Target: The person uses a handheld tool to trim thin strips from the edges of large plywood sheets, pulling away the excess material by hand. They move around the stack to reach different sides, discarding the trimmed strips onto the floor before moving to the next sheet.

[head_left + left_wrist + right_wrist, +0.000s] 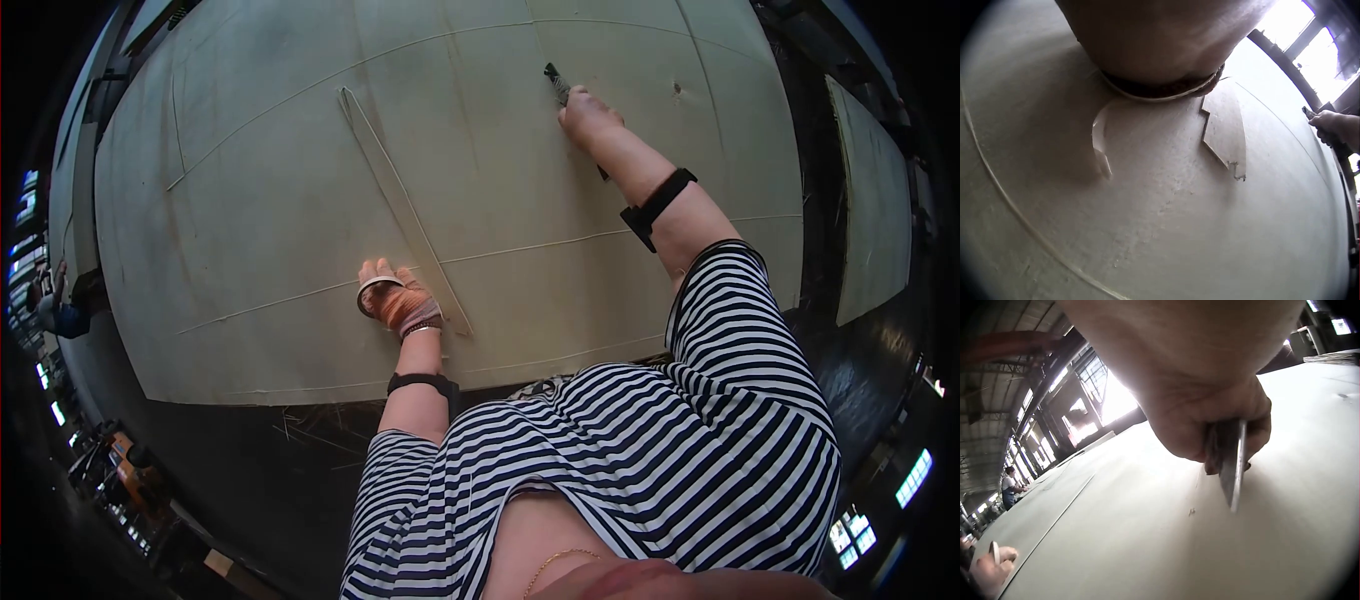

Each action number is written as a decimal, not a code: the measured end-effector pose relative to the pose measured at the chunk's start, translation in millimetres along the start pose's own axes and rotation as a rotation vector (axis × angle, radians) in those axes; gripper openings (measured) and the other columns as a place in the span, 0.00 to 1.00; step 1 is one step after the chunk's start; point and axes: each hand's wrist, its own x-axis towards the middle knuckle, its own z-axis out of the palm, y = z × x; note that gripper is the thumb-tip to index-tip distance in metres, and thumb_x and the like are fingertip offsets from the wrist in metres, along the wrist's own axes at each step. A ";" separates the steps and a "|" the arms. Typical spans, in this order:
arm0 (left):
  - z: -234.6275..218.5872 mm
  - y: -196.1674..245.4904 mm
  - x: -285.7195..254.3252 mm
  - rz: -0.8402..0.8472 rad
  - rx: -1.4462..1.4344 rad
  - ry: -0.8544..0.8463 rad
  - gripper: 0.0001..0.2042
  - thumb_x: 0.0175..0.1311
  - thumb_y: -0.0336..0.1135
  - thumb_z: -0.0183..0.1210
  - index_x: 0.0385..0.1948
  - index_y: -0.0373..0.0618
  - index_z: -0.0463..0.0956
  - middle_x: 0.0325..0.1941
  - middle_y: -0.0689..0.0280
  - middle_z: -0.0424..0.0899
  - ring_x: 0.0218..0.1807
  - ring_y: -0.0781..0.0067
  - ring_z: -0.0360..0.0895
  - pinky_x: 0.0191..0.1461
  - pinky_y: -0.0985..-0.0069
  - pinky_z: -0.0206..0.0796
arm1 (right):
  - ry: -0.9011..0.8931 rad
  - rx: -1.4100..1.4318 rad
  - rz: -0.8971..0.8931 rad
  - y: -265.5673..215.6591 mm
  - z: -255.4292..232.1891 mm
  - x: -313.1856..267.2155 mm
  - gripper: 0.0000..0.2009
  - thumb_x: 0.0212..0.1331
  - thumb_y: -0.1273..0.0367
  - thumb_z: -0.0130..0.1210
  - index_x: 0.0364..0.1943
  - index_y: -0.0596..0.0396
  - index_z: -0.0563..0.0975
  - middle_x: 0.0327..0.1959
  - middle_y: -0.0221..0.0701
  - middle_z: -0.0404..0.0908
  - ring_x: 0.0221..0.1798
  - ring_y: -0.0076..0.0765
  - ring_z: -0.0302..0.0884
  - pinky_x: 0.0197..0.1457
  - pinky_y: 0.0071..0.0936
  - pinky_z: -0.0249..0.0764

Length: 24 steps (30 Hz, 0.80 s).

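Observation:
My right hand [592,115] grips a knife, reached out over a wide pale sheet [270,220]. The knife's dark, wrapped handle [556,82] sticks out past the fist. Seen from the right wrist, the flat metal blade [1235,475] points down from the fist close over the sheet. My left hand [400,300] rests on the sheet nearer my body, fingers straight, a pale ring-shaped band [378,281] around them. From the left wrist that hand is hidden behind the forearm, and a curved pale strip [1100,144] and a notched flat piece [1225,134] show beyond it.
Thin pale lines run across the sheet, and two long ones meet in a narrow V [385,155] ahead of the left hand. A small damaged spot [677,90] lies right of the knife. Another sheet [868,200] stands off right. A person [1010,487] works farther away.

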 end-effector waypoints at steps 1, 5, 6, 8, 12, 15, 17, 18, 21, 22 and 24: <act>-1.8 4.0 -3.0 -0.015 0.026 -0.026 0.16 0.53 0.31 0.53 0.45 0.38 0.69 0.55 0.55 0.66 0.56 0.54 0.65 0.61 0.67 0.58 | 0.039 -0.011 -0.035 9.2 6.4 -0.4 0.18 0.60 0.63 0.41 0.51 0.60 0.66 0.49 0.44 0.75 0.51 0.48 0.75 0.52 0.43 0.71; -5.0 10.0 -2.4 -0.034 0.033 -0.065 0.17 0.53 0.31 0.53 0.47 0.38 0.70 0.56 0.55 0.67 0.57 0.55 0.65 0.61 0.68 0.57 | -0.277 0.561 -0.030 28.4 -0.8 21.4 0.14 0.56 0.64 0.50 0.42 0.59 0.70 0.31 0.40 0.78 0.29 0.39 0.80 0.30 0.36 0.76; -9.8 13.0 -1.3 -0.029 0.032 -0.112 0.17 0.53 0.31 0.53 0.46 0.38 0.70 0.55 0.54 0.68 0.57 0.54 0.65 0.61 0.67 0.58 | -0.444 0.768 -0.090 26.2 -2.5 18.6 0.12 0.55 0.64 0.52 0.38 0.58 0.70 0.26 0.38 0.75 0.23 0.36 0.76 0.24 0.34 0.73; 11.2 1.9 -12.5 -0.024 -0.003 0.026 0.16 0.52 0.30 0.53 0.44 0.37 0.71 0.54 0.53 0.68 0.56 0.52 0.66 0.60 0.65 0.58 | -0.595 0.948 -0.285 -4.8 -3.8 9.2 0.10 0.54 0.64 0.53 0.30 0.57 0.68 0.19 0.34 0.70 0.15 0.31 0.70 0.17 0.31 0.67; 3.5 4.8 -9.0 0.017 0.000 0.018 0.17 0.50 0.30 0.54 0.43 0.37 0.71 0.54 0.52 0.68 0.55 0.51 0.66 0.59 0.62 0.58 | 0.332 0.680 -0.675 -67.5 7.7 9.6 0.08 0.52 0.66 0.56 0.30 0.50 0.68 0.21 0.30 0.71 0.18 0.34 0.69 0.21 0.26 0.64; 7.2 3.1 -5.5 -0.018 -0.038 -0.010 0.16 0.52 0.32 0.51 0.43 0.36 0.70 0.53 0.52 0.69 0.54 0.51 0.66 0.60 0.63 0.58 | 0.712 0.368 -0.888 -84.8 5.0 25.2 0.06 0.48 0.67 0.57 0.28 0.47 0.71 0.27 0.30 0.73 0.29 0.39 0.73 0.32 0.32 0.68; 6.2 2.9 -3.7 -0.046 -0.016 -0.066 0.16 0.52 0.32 0.50 0.43 0.35 0.70 0.53 0.52 0.68 0.54 0.51 0.66 0.59 0.62 0.58 | 0.659 0.247 -1.046 -90.3 6.4 36.6 0.05 0.45 0.66 0.57 0.23 0.44 0.72 0.28 0.28 0.72 0.35 0.38 0.74 0.40 0.36 0.68; 2.6 5.8 -2.7 0.000 -0.005 -0.033 0.16 0.52 0.33 0.50 0.43 0.35 0.70 0.53 0.51 0.68 0.54 0.49 0.66 0.58 0.60 0.58 | 0.657 0.252 -1.049 -90.5 6.8 45.0 0.05 0.45 0.66 0.57 0.23 0.44 0.72 0.28 0.28 0.72 0.35 0.38 0.74 0.40 0.36 0.68; -1.1 9.9 3.6 0.026 0.007 -0.031 0.16 0.52 0.34 0.50 0.42 0.35 0.70 0.53 0.50 0.67 0.54 0.48 0.66 0.57 0.58 0.58 | 0.752 0.156 -1.038 -85.1 0.6 77.3 0.07 0.45 0.63 0.58 0.21 0.45 0.71 0.25 0.27 0.71 0.32 0.38 0.74 0.35 0.36 0.69; -0.6 10.4 6.1 0.022 -0.016 -0.036 0.16 0.54 0.36 0.49 0.41 0.35 0.70 0.52 0.49 0.68 0.52 0.46 0.66 0.56 0.57 0.58 | 0.748 0.161 -1.042 -87.3 1.0 82.7 0.07 0.45 0.63 0.58 0.21 0.45 0.71 0.25 0.27 0.71 0.32 0.38 0.74 0.35 0.36 0.69; 5.0 8.6 6.5 0.015 -0.011 -0.031 0.16 0.54 0.37 0.48 0.40 0.34 0.70 0.51 0.48 0.69 0.52 0.46 0.66 0.56 0.57 0.58 | 0.813 0.320 -0.932 -87.2 0.7 90.4 0.08 0.46 0.62 0.58 0.21 0.44 0.70 0.23 0.28 0.70 0.29 0.38 0.74 0.29 0.36 0.70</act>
